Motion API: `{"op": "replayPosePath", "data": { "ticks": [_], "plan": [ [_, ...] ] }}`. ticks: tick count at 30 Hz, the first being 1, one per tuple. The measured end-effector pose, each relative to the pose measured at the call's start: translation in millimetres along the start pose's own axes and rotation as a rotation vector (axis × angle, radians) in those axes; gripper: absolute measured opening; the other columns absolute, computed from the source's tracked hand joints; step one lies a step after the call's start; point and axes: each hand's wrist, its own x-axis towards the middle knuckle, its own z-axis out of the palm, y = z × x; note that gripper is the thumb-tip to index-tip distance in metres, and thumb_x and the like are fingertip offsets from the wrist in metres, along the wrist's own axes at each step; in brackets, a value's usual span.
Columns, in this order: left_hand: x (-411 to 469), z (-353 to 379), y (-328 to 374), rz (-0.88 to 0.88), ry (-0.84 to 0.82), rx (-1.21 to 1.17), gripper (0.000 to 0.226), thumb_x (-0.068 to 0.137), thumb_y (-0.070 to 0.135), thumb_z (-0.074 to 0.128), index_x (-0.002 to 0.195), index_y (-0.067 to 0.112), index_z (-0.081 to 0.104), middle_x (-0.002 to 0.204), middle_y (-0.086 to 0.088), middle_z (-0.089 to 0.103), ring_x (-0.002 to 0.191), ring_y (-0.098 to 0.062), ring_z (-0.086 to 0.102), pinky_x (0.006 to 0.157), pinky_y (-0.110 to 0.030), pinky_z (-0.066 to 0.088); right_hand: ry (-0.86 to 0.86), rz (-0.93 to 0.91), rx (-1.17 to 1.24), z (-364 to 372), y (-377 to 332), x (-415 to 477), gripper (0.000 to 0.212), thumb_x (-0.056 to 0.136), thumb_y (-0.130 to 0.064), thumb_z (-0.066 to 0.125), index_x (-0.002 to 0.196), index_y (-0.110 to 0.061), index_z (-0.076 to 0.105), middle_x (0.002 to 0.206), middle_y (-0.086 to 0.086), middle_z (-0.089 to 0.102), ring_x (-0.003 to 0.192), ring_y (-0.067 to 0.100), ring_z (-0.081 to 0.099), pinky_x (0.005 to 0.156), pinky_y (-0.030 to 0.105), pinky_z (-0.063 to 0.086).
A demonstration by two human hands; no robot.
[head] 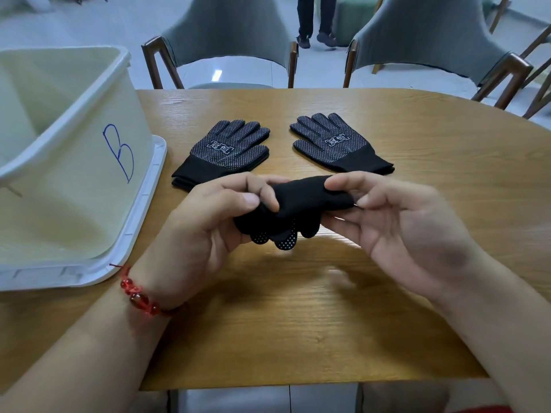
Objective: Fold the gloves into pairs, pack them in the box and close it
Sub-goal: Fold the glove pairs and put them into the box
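While both hands pinch the black glove bundle (pixel 293 210), held up off the table (pixel 417 138), just between them. Left hand (pixel 208 216) curled, thumb + first fingers shut on bundle's left end; right hand (pixel 399 216) half open, thumb + fingertip nipping the cuff end, other fingers loose. Bundle's long way runs side to side, L hand to R hand, dotted fingertips poking out below. Looks like a pair being rolled or tucked into itself, not done yet, prob. first pair of the job. Box (pixel 68 150) sits to the left of L hand, quite near, open on top, blue "B" on its side, resting on what looks like its white lid (pixel 140 222). So L hand much nearer to box than R; next drop prob. goes left + up over the rim. Nothing between L hand and box wall, only the tall rim to clear. Can't see any gloves inside box from here. Beyond the hands, away from body: left glove stack (pixel 223 150) just past L hand, flat, fingers pointing away; right glove stack (pixel 340 144) just past R hand, same way. Both well clear of the path to box. Red bead bracelet (pixel 140 299) on L wrist. Grey chairs (pixel 229 40) far past the table, someone's legs (pixel 316 19) behind them.
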Motion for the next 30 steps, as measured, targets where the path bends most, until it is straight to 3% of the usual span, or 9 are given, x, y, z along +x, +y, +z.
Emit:
{"op": "replayPosePath", "data": {
  "ticks": [4, 6, 10, 13, 17, 19, 24, 27, 30],
  "plan": [
    [1.9, 5.1, -2.2, -0.001, 0.070, 0.171, 0.029, 0.086, 0.035, 0.068, 0.073, 0.010, 0.060, 0.126, -0.017, 0.070, 0.091, -0.030, 0.065, 0.076, -0.042, 0.048, 0.026, -0.052, -0.146, 1.5, 1.6, 0.6, 0.011, 0.093, -0.009, 0.070, 0.092, -0.012, 0.080, 0.124, 0.018, 0.076, 0.114, 0.029, 0.073, 0.098, 0.040, 0.060],
    [1.2, 7.0, -1.4, 0.018, 0.085, 0.231, 0.034, 0.086, 0.032, 0.075, 0.070, 0.008, 0.056, 0.118, -0.013, 0.072, 0.084, -0.028, 0.066, 0.073, -0.042, 0.049, 0.079, -0.096, -0.212, 3.4, 3.7, 1.1, 0.012, 0.082, -0.012, 0.079, 0.093, -0.016, 0.077, 0.121, 0.011, 0.078, 0.113, 0.024, 0.075, 0.093, 0.036, 0.061],
    [-0.9, 11.7, 0.6, 0.046, 0.164, 0.402, 0.039, 0.089, 0.017, 0.083, 0.072, -0.002, 0.052, 0.104, -0.004, 0.077, 0.082, -0.036, 0.071, 0.068, -0.044, 0.057, 0.081, -0.182, -0.373, 4.1, 4.6, 0.8, 0.039, 0.079, -0.012, 0.082, 0.116, -0.019, 0.072, 0.123, 0.006, 0.079, 0.114, 0.027, 0.076, 0.096, 0.042, 0.060],
    [-0.3, 8.4, -0.4, 0.082, 0.166, 0.316, 0.034, 0.088, 0.010, 0.083, 0.085, 0.004, 0.049, 0.109, -0.011, 0.076, 0.083, -0.045, 0.073, 0.065, -0.056, 0.057, 0.054, -0.225, -0.455, 10.6, 1.5, -0.6, 0.035, 0.085, 0.001, 0.082, 0.117, -0.012, 0.075, 0.116, 0.006, 0.081, 0.111, 0.024, 0.077, 0.094, 0.036, 0.061],
    [-2.4, 5.6, 7.2, 0.129, 0.198, 0.298, 0.036, 0.085, 0.010, 0.085, 0.104, 0.010, 0.055, 0.115, -0.009, 0.077, 0.079, -0.029, 0.074, 0.059, -0.035, 0.056, 0.075, -0.309, -0.575, 24.7, 5.0, -0.1, 0.032, 0.084, 0.000, 0.087, 0.112, -0.013, 0.080, 0.103, 0.006, 0.082, 0.097, 0.027, 0.080, 0.095, 0.045, 0.063],
    [-6.1, 4.2, 10.0, 0.126, 0.216, 0.315, 0.039, 0.086, 0.015, 0.085, 0.113, 0.011, 0.058, 0.113, -0.010, 0.078, 0.080, -0.035, 0.076, 0.061, -0.041, 0.059, 0.082, -0.353, -0.622, 33.2, 8.4, 1.7, 0.029, 0.085, -0.003, 0.088, 0.109, -0.019, 0.081, 0.100, 0.005, 0.082, 0.093, 0.026, 0.080, 0.092, 0.047, 0.063],
    [-20.9, 4.3, 27.6, 0.142, 0.387, 0.315, 0.035, 0.084, 0.025, 0.084, 0.113, 0.014, 0.070, 0.088, -0.015, 0.079, 0.065, -0.038, 0.073, 0.055, -0.036, 0.054, 0.078, -0.428, -0.535, 57.9, 2.1, 3.4, 0.024, 0.084, 0.001, 0.086, 0.104, -0.012, 0.082, 0.088, 0.003, 0.082, 0.071, 0.009, 0.073, 0.070, 0.020, 0.056],
    [-37.0, 6.4, 46.7, 0.226, 0.452, 0.380, 0.024, 0.082, 0.034, 0.080, 0.101, 0.019, 0.076, 0.076, -0.005, 0.078, 0.060, -0.025, 0.074, 0.053, -0.030, 0.055, 0.078, -0.475, -0.501, 76.9, -4.6, 2.1, 0.023, 0.084, 0.001, 0.085, 0.103, -0.011, 0.082, 0.088, 0.002, 0.082, 0.075, 0.010, 0.075, 0.072, 0.020, 0.057],
    [-54.3, 0.4, 65.1, 0.316, 0.437, 0.545, 0.030, 0.082, 0.035, 0.081, 0.110, 0.024, 0.075, 0.091, 0.003, 0.079, 0.080, -0.014, 0.078, 0.065, -0.019, 0.059, 0.076, -0.512, -0.529, 93.7, -11.2, 2.8, 0.022, 0.085, -0.004, 0.086, 0.104, -0.016, 0.083, 0.093, -0.003, 0.083, 0.083, 0.011, 0.077, 0.076, 0.020, 0.058]
  ]
}}
